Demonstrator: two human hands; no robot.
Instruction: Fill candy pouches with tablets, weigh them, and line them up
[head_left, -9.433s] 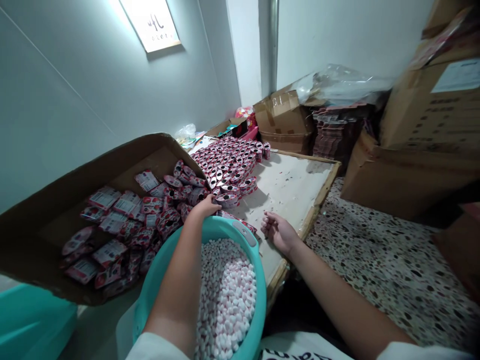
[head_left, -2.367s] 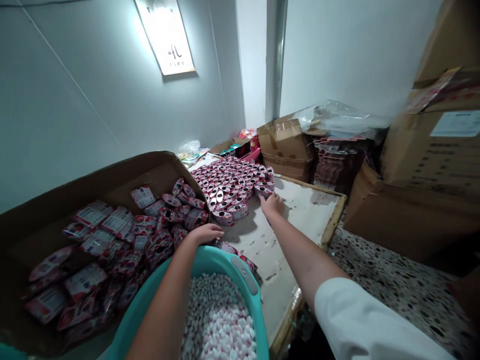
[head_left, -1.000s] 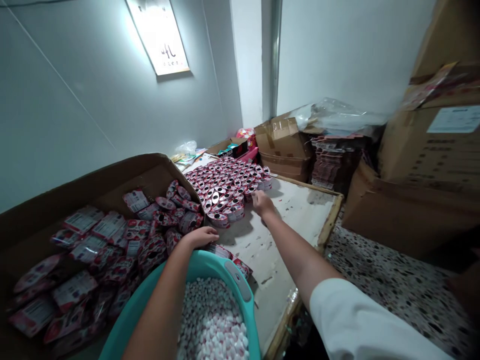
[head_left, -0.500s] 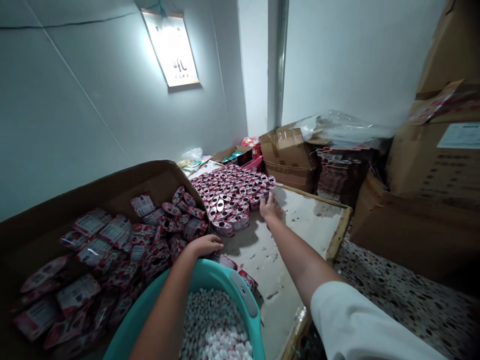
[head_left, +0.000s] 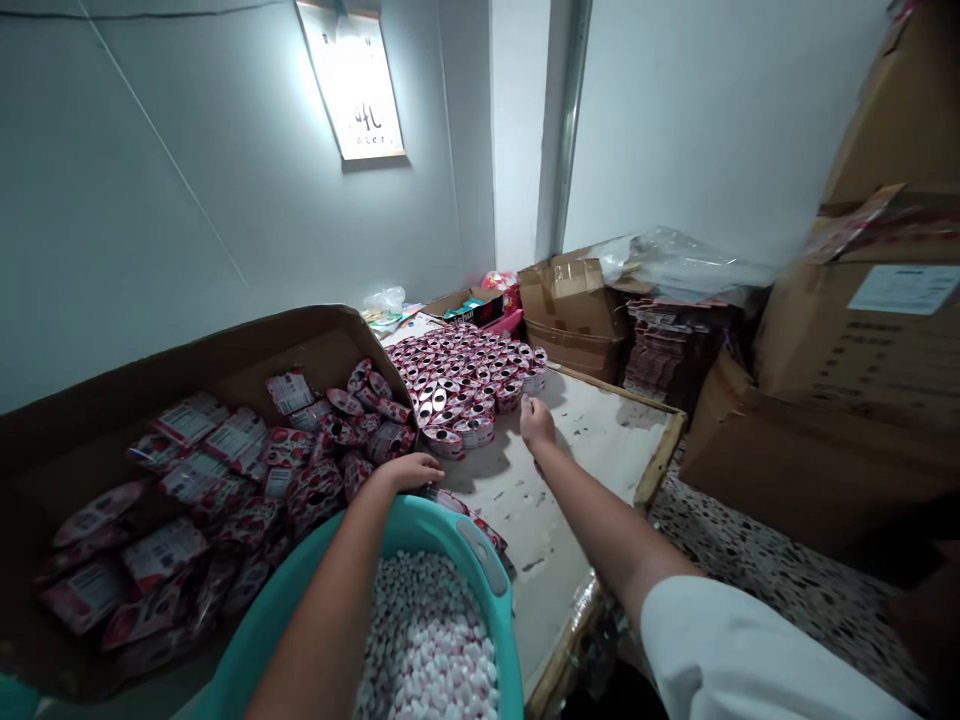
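On the pale tabletop [head_left: 577, 440], many red-and-white upright pouches [head_left: 480, 385] stand packed together, their dark oval openings facing up. My right hand [head_left: 537, 422] is just in front of the right side of this group, fingers curled in, with nothing visible in them. My left hand [head_left: 412, 470] reaches over the rim of a turquoise basin [head_left: 420, 515], its fingers loosely stretched and partly hidden. Beneath those fingers lie a few flat printed packets [head_left: 480, 525]. Small white and pinkish tablets [head_left: 435, 640] fill the basin.
To the left, a large open carton [head_left: 322, 325] holds filled printed packets [head_left: 247, 440]. Cardboard boxes [head_left: 574, 310] and a stack of folded sheets [head_left: 652, 345] stand beyond the table. Larger cartons [head_left: 847, 370] rise at the right, beside the speckled floor [head_left: 739, 560]. A lit poster [head_left: 356, 90] hangs above.
My right hand has drawn slightly back from the standing pouches, and its fingers have curled in from a spread shape. My left hand stays by the basin rim. The view has shifted slightly.
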